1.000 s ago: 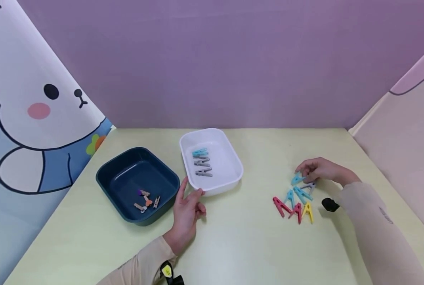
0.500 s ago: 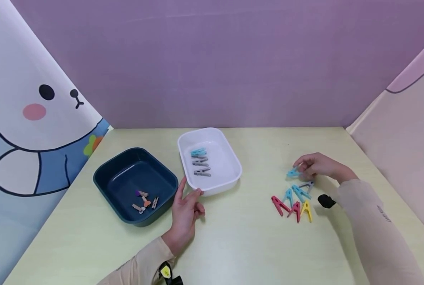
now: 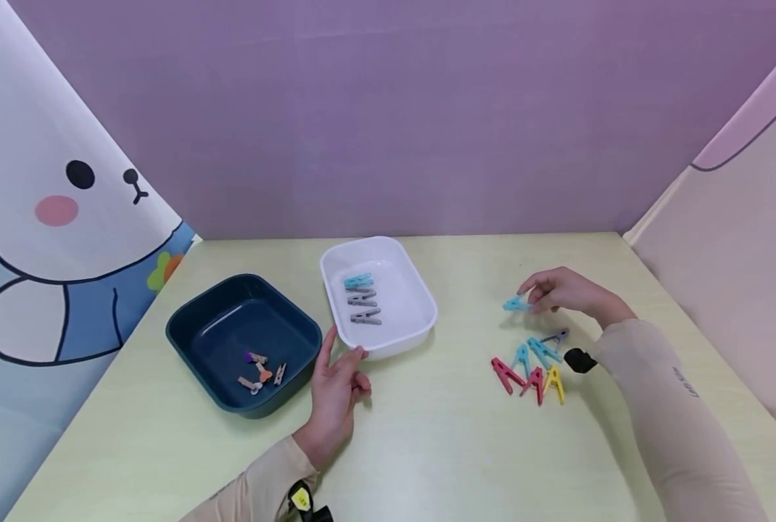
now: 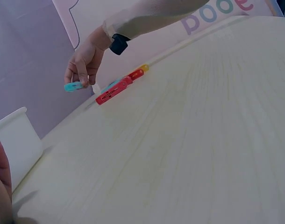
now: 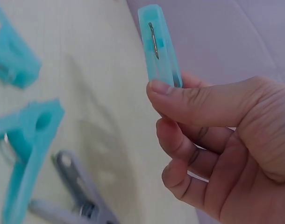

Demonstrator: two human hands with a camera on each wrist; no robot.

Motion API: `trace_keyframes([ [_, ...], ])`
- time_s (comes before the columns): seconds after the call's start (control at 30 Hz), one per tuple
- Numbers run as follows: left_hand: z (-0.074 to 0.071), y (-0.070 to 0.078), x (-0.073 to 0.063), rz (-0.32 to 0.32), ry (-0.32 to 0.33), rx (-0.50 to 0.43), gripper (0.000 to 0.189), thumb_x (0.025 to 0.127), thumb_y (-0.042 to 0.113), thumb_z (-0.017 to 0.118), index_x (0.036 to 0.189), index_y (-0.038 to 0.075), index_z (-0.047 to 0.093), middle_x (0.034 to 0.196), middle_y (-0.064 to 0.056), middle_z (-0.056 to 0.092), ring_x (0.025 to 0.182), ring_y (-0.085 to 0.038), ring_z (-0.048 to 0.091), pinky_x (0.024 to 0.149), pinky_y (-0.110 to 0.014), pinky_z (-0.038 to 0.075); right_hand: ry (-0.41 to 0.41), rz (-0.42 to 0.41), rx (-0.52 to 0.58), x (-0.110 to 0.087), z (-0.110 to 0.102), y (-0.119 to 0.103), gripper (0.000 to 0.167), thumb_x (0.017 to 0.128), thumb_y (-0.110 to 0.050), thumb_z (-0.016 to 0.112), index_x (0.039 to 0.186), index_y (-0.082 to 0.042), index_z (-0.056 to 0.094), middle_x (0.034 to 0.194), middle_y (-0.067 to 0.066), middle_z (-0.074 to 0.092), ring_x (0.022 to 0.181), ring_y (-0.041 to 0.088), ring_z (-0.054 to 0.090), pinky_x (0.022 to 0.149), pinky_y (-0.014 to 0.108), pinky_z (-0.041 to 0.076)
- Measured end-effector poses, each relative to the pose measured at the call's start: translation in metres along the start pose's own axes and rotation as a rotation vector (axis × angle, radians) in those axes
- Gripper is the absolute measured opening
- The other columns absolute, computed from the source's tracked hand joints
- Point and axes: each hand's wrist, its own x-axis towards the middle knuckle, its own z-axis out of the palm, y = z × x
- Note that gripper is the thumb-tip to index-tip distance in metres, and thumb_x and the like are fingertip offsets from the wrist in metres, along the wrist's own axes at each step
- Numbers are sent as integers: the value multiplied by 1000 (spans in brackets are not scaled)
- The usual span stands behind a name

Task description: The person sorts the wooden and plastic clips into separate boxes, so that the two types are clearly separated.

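In the head view my right hand [image 3: 564,292] pinches a light-blue clothespin [image 3: 516,304] between thumb and fingers, above the table. The right wrist view shows this clothespin [image 5: 160,46] close up, its metal spring visible. Below the hand lie more blue clothespins [image 3: 542,352], a grey clothespin [image 3: 557,336], red clothespins [image 3: 505,375] and a yellow clothespin [image 3: 555,383]. My left hand [image 3: 333,402] touches the near left corner of the white tray [image 3: 420,330] with outstretched index finger and thumb. Inside that tray rest blue and grey clothespins [image 3: 365,317] in a column.
Left of the tray stands a dark blue basin [image 3: 195,355] with several small wooden clips [image 3: 280,373] in it, some with coloured decorations. A purple panel [image 3: 401,130] rises behind the table [image 3: 440,449]. Printed panels flank both sides.
My right hand has lifted the blue clothespin off the group and moved it left and away from me. My left hand stays at the white tray's corner.
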Motion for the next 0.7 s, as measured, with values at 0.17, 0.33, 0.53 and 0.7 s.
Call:
trace_keyframes([
  [0.17,0,0,0,13,-15,0,68,100,11,59,158,27,27,93,1,69,51,-9,56,52,-23,50,12,-27,-4,5,3,-11,35,88,3,70,123,7,62,88,11,66,68,21,56,60,32,46],
  [0.33,0,1,-1,8,-20,-1,68,100,10,59,158,27,26,92,1,69,51,-9,56,52,-22,50,34,-43,-11,11,6,-23,36,87,1,73,121,6,64,88,8,67,69,22,55,59,32,46],
  [0.53,0,0,-1,3,-9,0,69,100,9,59,157,30,27,93,1,68,51,-10,55,52,-22,49,64,-51,-13,19,14,-41,37,86,-2,75,121,5,65,87,7,68,71,20,54,60,32,47],
  [0.7,0,-1,-1,5,0,0,69,100,9,59,157,31,28,93,1,68,51,-10,55,52,-22,50,70,-61,-2,28,22,-58,35,85,-2,76,118,4,67,85,7,69,71,19,55,61,31,47],
])
